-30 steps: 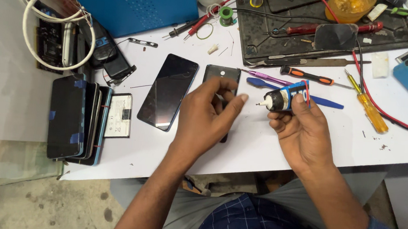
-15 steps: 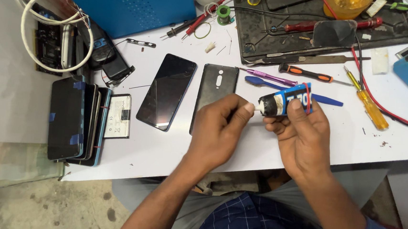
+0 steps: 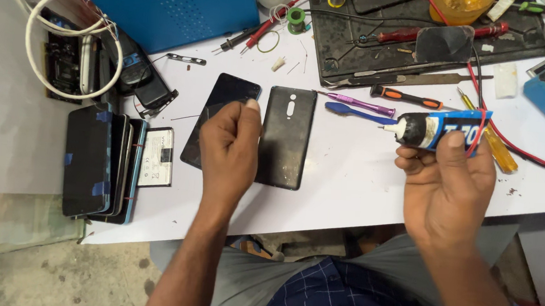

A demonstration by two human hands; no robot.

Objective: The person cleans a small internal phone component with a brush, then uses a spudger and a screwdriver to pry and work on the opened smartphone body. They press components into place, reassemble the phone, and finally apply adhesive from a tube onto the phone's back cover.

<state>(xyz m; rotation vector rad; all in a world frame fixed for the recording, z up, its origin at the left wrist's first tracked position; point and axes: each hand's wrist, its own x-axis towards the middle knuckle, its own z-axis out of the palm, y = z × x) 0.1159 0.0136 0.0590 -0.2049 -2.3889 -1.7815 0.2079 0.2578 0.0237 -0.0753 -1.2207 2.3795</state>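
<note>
Gluing stage, by the look of it. Right hand, right of centre, clamped around a blue glue tube, nozzle pointing left. Left hand, fingers loosely together, hovering beside a black phone back cover mid-frame. Next, probably: nozzle to cover edge, gentle squeeze.

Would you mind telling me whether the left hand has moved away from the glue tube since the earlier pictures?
Yes. The left hand has drawn leftward from the glue tube, now over the gap between the two dark phones on the white table.
</note>
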